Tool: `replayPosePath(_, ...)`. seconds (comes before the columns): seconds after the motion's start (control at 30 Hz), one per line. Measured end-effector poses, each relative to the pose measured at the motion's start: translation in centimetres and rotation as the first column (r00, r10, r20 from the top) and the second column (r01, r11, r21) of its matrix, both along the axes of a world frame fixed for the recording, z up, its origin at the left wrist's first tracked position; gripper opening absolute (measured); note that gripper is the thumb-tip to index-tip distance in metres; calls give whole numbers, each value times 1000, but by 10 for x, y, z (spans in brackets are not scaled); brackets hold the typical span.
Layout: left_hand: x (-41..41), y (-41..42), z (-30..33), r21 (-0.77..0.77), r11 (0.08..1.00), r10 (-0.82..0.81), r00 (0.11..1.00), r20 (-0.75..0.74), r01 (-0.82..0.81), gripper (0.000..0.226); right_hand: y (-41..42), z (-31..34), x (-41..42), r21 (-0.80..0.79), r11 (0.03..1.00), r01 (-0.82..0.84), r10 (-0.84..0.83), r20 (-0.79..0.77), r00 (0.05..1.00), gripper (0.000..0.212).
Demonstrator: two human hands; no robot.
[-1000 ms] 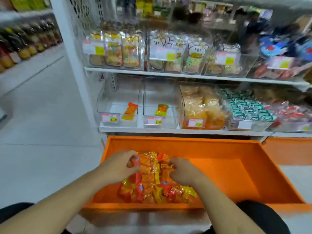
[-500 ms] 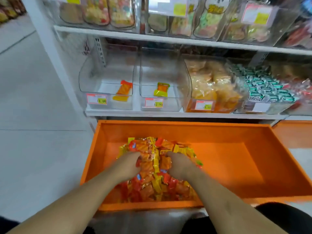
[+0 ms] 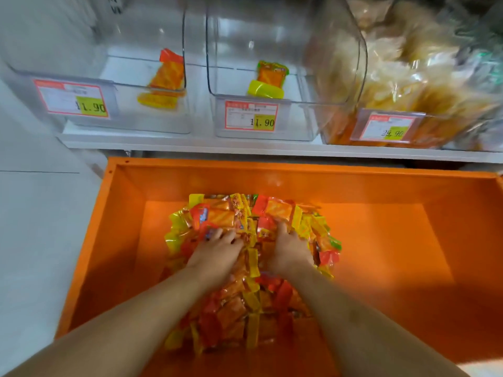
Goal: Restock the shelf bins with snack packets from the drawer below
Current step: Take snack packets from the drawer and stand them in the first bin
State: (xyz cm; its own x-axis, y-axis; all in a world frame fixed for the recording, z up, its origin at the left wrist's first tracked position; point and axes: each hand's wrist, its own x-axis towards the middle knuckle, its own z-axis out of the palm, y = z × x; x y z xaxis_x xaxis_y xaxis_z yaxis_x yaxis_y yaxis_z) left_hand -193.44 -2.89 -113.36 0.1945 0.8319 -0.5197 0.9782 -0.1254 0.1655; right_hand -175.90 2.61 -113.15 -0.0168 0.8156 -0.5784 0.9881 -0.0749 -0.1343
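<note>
Both hands (image 3: 217,253) seemingly buried in drawer's snack packets (image 3: 239,308)

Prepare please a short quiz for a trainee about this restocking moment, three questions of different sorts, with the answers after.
1. True or false: the orange drawer is pulled open below the shelf.
2. Multiple choice: how many packets lie in the left clear bin? A) none B) one C) full to the top
3. Open question: where are both hands, and what do they touch?

Key
1. True.
2. B: one orange packet only; the middle bin also holds a single packet.
3. The left hand and the right hand are inside the drawer, on the pile of snack packets. Whether the fingers already grip packets is not clear.
</note>
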Motion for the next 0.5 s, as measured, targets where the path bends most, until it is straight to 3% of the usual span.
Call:
replayPosePath(0.17, -5, -9, 9, 6, 994, 108, 989, 96, -109, 79, -3, 4, 7, 67, 993, 100, -88, -166, 982, 80)
replayPosePath(0.3, -19, -11, 38, 5, 943, 318, 900, 298, -334, 43, 4, 42, 10, 30, 979, 203, -182, -333, 925, 69)
replayPosePath(0.4, -25, -5, 87, 5, 905, 383, 818, 429, -426, 32, 11, 92, 2, -37, 963, 268, -250, -503, 827, 83)
replayPosePath(0.5, -29, -1, 145, 46, 880, 389, 772, 503, -473, 33, 16, 154, -4, -47, 963, 265, -227, -668, 708, 71)
